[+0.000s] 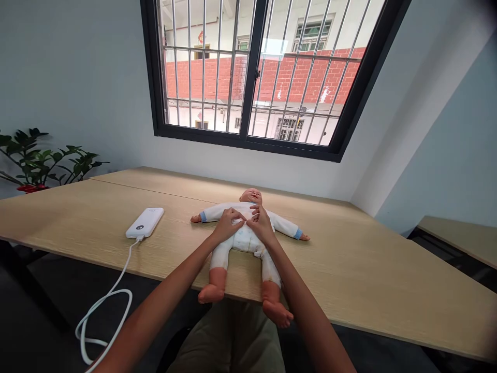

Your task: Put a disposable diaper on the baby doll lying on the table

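A baby doll lies on its back on the table, head toward the window and feet at the front edge. It wears a white top with blue cuffs and white trousers; its lower legs and feet are bare. Over the belly, my left hand is closed in a pinch at the front of the top. My right hand pinches the cloth right beside it, some fingers raised. The fingertips of both hands nearly meet, and the small bit of cloth between them is too fine to make out.
A white power bank lies to the left, its white cable hanging in loops over the edge of the wooden table. A potted plant stands far left. Behind the table is a barred window; another table is at right.
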Motion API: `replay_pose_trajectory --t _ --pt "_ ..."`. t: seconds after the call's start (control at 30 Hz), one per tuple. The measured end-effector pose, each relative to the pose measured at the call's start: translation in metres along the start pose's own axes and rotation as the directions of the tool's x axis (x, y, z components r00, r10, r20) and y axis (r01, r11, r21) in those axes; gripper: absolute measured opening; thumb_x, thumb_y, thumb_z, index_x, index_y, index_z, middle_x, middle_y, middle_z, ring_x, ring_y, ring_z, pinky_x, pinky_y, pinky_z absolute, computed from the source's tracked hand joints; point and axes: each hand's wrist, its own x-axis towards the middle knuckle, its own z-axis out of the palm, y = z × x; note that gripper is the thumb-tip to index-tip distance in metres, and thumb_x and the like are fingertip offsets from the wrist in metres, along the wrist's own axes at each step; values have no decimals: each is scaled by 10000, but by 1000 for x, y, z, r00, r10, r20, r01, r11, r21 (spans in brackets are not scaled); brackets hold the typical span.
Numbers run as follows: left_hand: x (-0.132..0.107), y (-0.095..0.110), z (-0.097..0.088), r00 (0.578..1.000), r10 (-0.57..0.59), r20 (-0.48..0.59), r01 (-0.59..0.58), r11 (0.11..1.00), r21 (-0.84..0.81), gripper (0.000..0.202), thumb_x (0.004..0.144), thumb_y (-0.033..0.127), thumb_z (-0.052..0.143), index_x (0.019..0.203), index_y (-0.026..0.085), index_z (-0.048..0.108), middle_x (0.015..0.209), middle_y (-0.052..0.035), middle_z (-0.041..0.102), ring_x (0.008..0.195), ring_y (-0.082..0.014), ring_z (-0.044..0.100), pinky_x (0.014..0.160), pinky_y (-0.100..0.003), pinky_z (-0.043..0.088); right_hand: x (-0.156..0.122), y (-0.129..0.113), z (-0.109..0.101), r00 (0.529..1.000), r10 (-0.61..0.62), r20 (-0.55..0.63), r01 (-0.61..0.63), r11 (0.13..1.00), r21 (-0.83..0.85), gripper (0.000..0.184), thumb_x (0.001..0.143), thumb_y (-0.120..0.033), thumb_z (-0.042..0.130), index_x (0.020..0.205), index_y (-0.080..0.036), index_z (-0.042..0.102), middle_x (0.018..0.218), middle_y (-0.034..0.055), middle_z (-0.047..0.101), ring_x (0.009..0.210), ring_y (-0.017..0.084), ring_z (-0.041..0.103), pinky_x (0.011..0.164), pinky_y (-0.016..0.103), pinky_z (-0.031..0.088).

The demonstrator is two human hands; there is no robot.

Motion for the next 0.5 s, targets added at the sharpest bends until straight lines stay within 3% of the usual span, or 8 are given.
replay_pose_trajectory --t 0.1,0.17,0.3,0.4,0.5 --pt "0 1 0 1000 -6 -7 6 1000 -12 92 831 190 654 819 190 745 883 -56 628 974 -243 553 941 -381 436 1 1 -1 998 -21 -54 17 997 -78 388 572 -226 643 949 -207 552 819 -32 466 643 131 456 626 285 433" --pt "0 1 0 1000 -13 -22 13 999 -31 94 837 203 651 804 190 739 877 -56 636 971 -242 558 921 -371 444 0 1 0 997 -21 -75 15 997 -81 387 559 -227 649 937 -211 566 875 0 516 724 159 483 649 297 452" --pt "0 -2 0 993 -40 -107 28 993 -114 153 849 159 564 807 187 709 876 -52 639 917 -214 580 826 -327 454 -2 -3 0 993 -37 -115 47 996 82 368 601 -258 619 964 -220 572 1088 61 574 954 206 551 804 347 518" --pt "2 -6 -1 967 -87 -240 51 987 -154 170 823 141 507 780 186 665 855 -49 629 860 -205 579 739 -308 434 1 -5 -6 959 -13 -283 62 984 167 325 679 -338 600 975 -209 564 1105 86 587 1062 226 562 919 374 508" --pt "3 -12 -3 915 -151 -375 82 978 -192 166 805 161 472 721 200 610 827 -41 620 849 -209 565 727 -304 419 8 -2 -22 880 69 -469 -40 997 71 276 767 -381 524 958 -185 562 1094 115 612 1015 220 595 904 345 511"
